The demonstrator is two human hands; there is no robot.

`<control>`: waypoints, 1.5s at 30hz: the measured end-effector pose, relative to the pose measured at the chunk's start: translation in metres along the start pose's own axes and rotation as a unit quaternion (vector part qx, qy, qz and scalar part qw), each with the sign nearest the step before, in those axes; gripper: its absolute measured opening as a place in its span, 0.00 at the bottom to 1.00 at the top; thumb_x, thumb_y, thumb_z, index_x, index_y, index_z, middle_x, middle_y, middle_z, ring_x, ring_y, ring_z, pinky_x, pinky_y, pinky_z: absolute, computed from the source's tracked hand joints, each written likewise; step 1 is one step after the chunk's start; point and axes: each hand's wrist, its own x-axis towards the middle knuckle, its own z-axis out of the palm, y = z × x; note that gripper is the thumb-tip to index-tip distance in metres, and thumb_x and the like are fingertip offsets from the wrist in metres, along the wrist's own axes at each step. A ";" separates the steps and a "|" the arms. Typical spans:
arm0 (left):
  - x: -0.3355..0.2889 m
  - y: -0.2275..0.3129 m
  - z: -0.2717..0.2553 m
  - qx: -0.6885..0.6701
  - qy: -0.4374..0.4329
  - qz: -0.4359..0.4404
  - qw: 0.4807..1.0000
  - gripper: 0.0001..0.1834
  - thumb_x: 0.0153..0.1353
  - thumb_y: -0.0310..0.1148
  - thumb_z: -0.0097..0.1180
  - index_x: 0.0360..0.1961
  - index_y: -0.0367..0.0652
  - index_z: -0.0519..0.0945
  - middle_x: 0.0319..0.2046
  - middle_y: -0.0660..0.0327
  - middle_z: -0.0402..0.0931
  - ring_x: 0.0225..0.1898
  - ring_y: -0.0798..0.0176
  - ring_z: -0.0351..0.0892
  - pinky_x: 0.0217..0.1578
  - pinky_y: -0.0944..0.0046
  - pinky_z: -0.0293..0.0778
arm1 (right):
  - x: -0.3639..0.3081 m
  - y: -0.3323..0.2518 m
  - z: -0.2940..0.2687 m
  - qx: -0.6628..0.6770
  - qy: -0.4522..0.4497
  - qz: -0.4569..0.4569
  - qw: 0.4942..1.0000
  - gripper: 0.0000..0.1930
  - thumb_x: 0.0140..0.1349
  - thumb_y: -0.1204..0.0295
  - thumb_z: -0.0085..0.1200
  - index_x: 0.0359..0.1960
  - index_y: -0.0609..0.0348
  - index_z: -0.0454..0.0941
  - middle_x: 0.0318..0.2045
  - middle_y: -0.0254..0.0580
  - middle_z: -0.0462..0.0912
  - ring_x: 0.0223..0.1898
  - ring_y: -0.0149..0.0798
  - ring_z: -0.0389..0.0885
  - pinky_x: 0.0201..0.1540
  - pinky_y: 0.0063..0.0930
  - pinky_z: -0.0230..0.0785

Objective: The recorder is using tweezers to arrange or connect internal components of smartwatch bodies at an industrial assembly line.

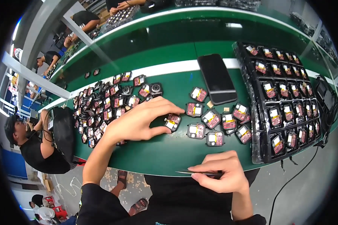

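My left hand reaches over the green bench, its thumb and fingers around the edges of an opened smartwatch case. The case shows a red circuit board and a white part, and sits on or just above the bench top. Nearer the front edge, my right hand pinches a pair of thin metal tweezers, tips pointing left. Between the hands and the tray lies a loose group of similar watch cases. A dense heap of watch cases spreads left of my left hand, which partly hides it.
A black compartment tray filled with watch cases stands at the right. A dark phone lies beyond the loose cases. Cables hang beside the tray. A black bag and a seated person are at the left; other people work farther off.
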 end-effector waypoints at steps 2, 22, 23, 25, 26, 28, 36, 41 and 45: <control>-0.006 0.005 0.004 0.015 0.036 0.035 0.999 0.38 0.56 0.30 0.80 0.70 0.42 0.81 0.64 0.51 0.82 0.65 0.45 0.81 0.70 0.45 0.73 | 0.002 -0.001 -0.001 -0.019 -0.001 -0.006 1.000 0.10 0.54 0.82 0.74 0.39 0.63 0.96 0.20 0.38 0.85 0.18 0.26 0.76 0.21 0.23 0.60; -0.026 0.012 0.035 -0.016 -0.002 0.044 0.999 0.32 0.50 0.40 0.84 0.54 0.35 0.90 0.41 0.56 0.89 0.39 0.53 0.87 0.41 0.57 0.76 | 0.004 0.004 0.013 -0.174 0.140 0.007 0.975 0.12 0.51 0.87 0.71 0.39 0.68 0.94 0.21 0.36 0.82 0.17 0.26 0.74 0.20 0.21 0.60; -0.026 0.012 0.037 -0.020 0.003 0.038 0.999 0.32 0.48 0.41 0.84 0.54 0.37 0.91 0.40 0.57 0.90 0.39 0.53 0.87 0.41 0.58 0.75 | 0.004 0.004 0.016 -0.219 0.132 0.006 0.967 0.12 0.50 0.87 0.71 0.38 0.67 0.93 0.20 0.35 0.81 0.16 0.28 0.73 0.20 0.23 0.61; -0.022 0.011 0.036 -0.018 -0.011 0.037 0.999 0.33 0.46 0.42 0.85 0.53 0.37 0.92 0.40 0.57 0.90 0.39 0.54 0.87 0.42 0.57 0.76 | 0.005 0.008 0.021 -0.239 0.137 -0.001 0.961 0.12 0.48 0.87 0.71 0.37 0.67 0.92 0.20 0.35 0.80 0.16 0.30 0.73 0.20 0.24 0.62; -0.021 0.010 0.037 -0.014 -0.010 0.041 0.999 0.33 0.45 0.42 0.85 0.52 0.37 0.92 0.39 0.57 0.90 0.39 0.54 0.87 0.42 0.57 0.76 | 0.005 0.010 0.021 -0.259 0.141 -0.017 0.955 0.13 0.46 0.87 0.71 0.36 0.66 0.92 0.20 0.35 0.79 0.16 0.32 0.73 0.20 0.25 0.62; -0.020 0.009 0.040 -0.024 0.001 0.043 0.999 0.33 0.44 0.43 0.86 0.51 0.37 0.93 0.38 0.57 0.90 0.38 0.53 0.87 0.42 0.57 0.77 | 0.004 0.014 0.021 -0.255 0.140 -0.017 0.957 0.13 0.46 0.87 0.72 0.36 0.66 0.91 0.20 0.35 0.79 0.16 0.33 0.73 0.20 0.26 0.63; -0.020 0.008 0.041 -0.036 0.004 0.048 0.998 0.34 0.45 0.44 0.85 0.50 0.33 0.92 0.36 0.55 0.89 0.37 0.52 0.87 0.41 0.57 0.77 | 0.004 0.016 0.024 -0.260 0.140 -0.015 0.955 0.13 0.50 0.88 0.70 0.39 0.69 0.93 0.20 0.37 0.83 0.16 0.23 0.72 0.20 0.20 0.56; -0.019 0.008 0.042 -0.028 0.025 0.070 0.997 0.35 0.44 0.46 0.86 0.51 0.33 0.92 0.34 0.57 0.88 0.33 0.57 0.84 0.37 0.61 0.74 | 0.005 0.012 0.025 -0.272 0.142 -0.017 0.952 0.13 0.50 0.88 0.70 0.39 0.69 0.93 0.20 0.37 0.83 0.17 0.24 0.72 0.21 0.20 0.56; -0.018 0.008 0.044 -0.013 0.027 0.039 0.999 0.37 0.42 0.48 0.88 0.51 0.35 0.92 0.33 0.60 0.85 0.25 0.67 0.72 0.27 0.66 0.65 | 0.003 0.013 0.027 -0.306 0.160 -0.033 0.938 0.14 0.48 0.88 0.71 0.39 0.68 0.94 0.22 0.36 0.82 0.18 0.25 0.73 0.21 0.21 0.58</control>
